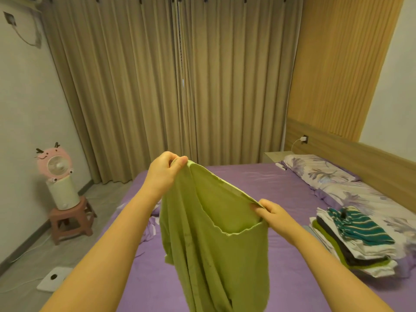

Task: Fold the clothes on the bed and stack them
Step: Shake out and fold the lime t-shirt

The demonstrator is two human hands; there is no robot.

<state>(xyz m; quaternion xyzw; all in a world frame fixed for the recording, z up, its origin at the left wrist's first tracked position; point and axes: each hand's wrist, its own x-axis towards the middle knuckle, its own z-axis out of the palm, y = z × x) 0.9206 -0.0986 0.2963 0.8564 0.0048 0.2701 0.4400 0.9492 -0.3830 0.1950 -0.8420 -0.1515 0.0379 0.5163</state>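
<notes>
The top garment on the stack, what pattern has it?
Teal and white stripes, head view.

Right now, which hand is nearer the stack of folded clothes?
Right. The right hand holds the green shirt just left of the stack; the left hand is farther left.

Two bare forearms, no sleeves visible; left grip (165, 171) and right grip (273, 213) without rings, watches or gloves.
</notes>
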